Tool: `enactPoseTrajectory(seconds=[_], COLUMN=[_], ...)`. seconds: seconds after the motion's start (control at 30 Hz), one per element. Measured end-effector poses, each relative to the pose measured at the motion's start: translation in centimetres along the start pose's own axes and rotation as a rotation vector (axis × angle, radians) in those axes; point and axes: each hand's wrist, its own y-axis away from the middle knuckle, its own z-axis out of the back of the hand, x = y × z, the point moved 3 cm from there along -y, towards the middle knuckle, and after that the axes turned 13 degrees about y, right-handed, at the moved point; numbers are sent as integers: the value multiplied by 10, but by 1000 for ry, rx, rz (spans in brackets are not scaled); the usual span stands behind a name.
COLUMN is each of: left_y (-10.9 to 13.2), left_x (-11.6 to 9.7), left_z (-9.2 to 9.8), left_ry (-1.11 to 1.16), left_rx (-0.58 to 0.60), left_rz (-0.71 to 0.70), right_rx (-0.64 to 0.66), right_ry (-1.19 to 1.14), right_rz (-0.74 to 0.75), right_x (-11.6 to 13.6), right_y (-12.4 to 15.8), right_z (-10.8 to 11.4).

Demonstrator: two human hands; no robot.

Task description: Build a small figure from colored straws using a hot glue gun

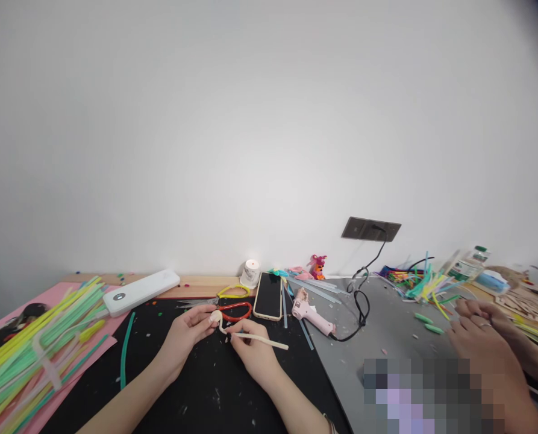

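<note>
My left hand [188, 333] pinches a small coiled end of a cream-coloured straw [255, 339] above the black mat [205, 392]. My right hand [250, 355] grips the same straw further along; its straight tail sticks out to the right. Both hands are closed on it. Red-handled scissors [236, 311] lie just behind my fingers. A phone [269, 295] lies face up beyond them.
A heap of green and yellow straws [38, 343] lies on pink paper at the left, beside a white case [141, 292]. A pink glue gun [311, 313] with a black cord lies right of the phone. Another person's hands [481, 331] rest at the right near cut straw pieces.
</note>
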Motion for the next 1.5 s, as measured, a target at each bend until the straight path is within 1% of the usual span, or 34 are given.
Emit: enactPoseTrajectory(seconds=[0.6,0.93,1.13,1.5], left_y=[1,-1,1,0], left_x=[2,5,4,5], left_z=[0,0,-3,-1], left_ry=[-94,-103,-110,-108], left_rx=[-9,12,12,13], left_rz=[-21,-27,-36,-45], right_rx=[13,26,26,25], right_ry=[10,12,2,-3], right_rz=[-2,0,0,-4], right_x=[2,4,3,2], right_y=[1,1,0,1], right_z=[-2,-3,-4,-5])
